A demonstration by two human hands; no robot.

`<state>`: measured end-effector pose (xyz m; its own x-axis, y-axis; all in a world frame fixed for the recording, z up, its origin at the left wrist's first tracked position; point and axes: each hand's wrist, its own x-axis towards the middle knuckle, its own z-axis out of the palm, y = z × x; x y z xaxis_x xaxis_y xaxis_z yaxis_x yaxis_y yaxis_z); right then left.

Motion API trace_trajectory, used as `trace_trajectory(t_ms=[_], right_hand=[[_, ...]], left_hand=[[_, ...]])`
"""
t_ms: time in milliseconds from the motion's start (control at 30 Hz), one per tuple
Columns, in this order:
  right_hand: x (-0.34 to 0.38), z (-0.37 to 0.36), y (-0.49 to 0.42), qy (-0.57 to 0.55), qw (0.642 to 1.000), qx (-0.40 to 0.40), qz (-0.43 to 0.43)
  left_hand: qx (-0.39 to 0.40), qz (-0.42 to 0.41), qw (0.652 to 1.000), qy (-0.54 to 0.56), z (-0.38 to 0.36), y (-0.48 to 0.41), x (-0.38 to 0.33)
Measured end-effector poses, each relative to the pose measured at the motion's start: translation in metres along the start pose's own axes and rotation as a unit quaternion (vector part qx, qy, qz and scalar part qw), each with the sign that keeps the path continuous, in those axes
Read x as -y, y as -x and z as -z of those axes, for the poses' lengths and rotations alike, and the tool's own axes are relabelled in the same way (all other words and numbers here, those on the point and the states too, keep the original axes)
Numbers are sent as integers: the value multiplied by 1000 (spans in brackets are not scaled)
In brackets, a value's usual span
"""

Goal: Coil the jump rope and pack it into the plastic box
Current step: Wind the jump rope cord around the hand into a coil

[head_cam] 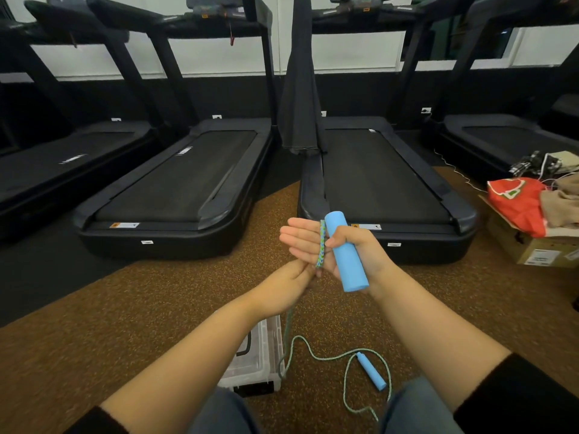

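My right hand (360, 249) holds one blue foam handle (346, 258) of the jump rope upright, thumb curled over it and fingers stretched out to the left. The green-blue braided rope (320, 245) runs across those fingers. My left hand (286, 285), just below, grips the rope, its fingers hidden from view. From there the rope hangs to the floor and lies in loose curves (316, 355) to the second blue handle (371, 372). The clear plastic box (266, 358) sits on the floor under my left forearm, partly hidden by it.
Black treadmills (175, 186) stand in a row ahead, and a dark cloth (299, 98) hangs between the middle two. At the right a cardboard box (532, 249) holds a red bag (517, 202) and clothes. I stand on brown speckled flooring (125, 308).
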<state>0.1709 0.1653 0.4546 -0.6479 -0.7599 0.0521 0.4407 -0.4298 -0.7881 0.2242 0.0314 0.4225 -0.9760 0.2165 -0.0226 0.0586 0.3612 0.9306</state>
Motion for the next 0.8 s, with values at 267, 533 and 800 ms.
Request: trace_trajectory(t_ms=[267, 533, 800], right_hand=[[-3, 4, -7, 21, 999, -26, -38], [-13, 12, -3, 48, 994, -16, -93], [-26, 11, 3, 148, 981, -69, -104]], left_hand=[[67, -16, 948, -309, 10, 17, -17], [125, -26, 920, -371, 27, 24, -30], [136, -28, 905, -402, 44, 22, -39]])
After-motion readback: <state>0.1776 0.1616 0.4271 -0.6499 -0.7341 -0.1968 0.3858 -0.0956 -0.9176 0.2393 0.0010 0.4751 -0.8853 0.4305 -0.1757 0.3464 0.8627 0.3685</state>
